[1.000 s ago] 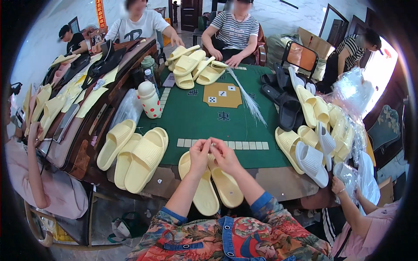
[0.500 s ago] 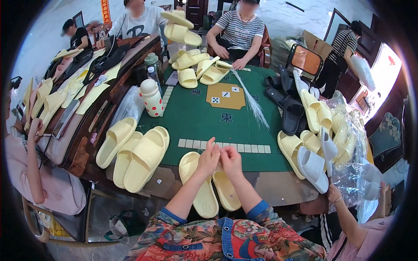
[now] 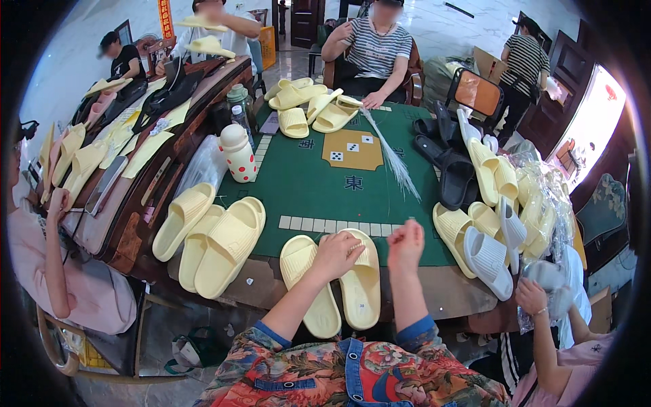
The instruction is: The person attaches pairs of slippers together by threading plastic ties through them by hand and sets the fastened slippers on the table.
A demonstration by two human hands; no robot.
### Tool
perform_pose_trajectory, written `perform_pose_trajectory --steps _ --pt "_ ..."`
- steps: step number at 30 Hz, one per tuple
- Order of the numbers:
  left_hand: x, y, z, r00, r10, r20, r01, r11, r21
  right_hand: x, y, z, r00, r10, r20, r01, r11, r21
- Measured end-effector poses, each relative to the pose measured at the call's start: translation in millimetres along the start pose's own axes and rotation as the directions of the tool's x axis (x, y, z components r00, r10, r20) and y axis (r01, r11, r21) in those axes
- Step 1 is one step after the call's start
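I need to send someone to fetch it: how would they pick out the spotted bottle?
Start at the green table and go to its left edge, beside the clear plastic bags. The bottle stands upright there, the only white thing with red dots among pale yellow slippers.

Open felt ahead, slippers crowding both sides

You can reach past the tile row onto bare green table; slipper piles and flank it.

single head-worn fisheye view, looking steeply down, close over green table
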State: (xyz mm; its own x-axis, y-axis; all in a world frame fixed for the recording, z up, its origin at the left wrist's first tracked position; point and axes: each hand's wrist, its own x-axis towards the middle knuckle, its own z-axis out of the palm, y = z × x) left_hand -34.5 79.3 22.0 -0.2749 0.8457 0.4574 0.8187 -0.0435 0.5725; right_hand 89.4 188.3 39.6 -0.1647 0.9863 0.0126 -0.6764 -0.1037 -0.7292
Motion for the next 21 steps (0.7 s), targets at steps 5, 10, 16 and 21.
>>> perform_pose_trajectory --steps 5,10,16,21 --pt "1.2 3.2 -4.1 0.997 -0.014 0.081 0.014 1.000 -0.009 36.4 -88.0 -54.0 0.856 -0.492 -0.162 0.484 0.871 -0.086" --pt "-2.8 2.3 -3.1 0.997 0.074 -0.011 -0.073 0.995 0.068 11.5 -184.5 -69.5 0.628 -0.740 -0.240 0.710 0.671 -0.214" --pt "-48.0 45.5 -35.7 0.967 0.188 -0.170 -0.185 0.982 0.030 -17.3 -170.0 -73.9 0.618 -0.775 0.130 0.647 0.407 -0.645" --pt "-114.2 21.7 -25.5 0.979 -0.130 -0.155 0.132 0.991 0.000 -27.6 -88.2 -67.6 0.955 -0.208 0.210 0.295 0.630 -0.719"
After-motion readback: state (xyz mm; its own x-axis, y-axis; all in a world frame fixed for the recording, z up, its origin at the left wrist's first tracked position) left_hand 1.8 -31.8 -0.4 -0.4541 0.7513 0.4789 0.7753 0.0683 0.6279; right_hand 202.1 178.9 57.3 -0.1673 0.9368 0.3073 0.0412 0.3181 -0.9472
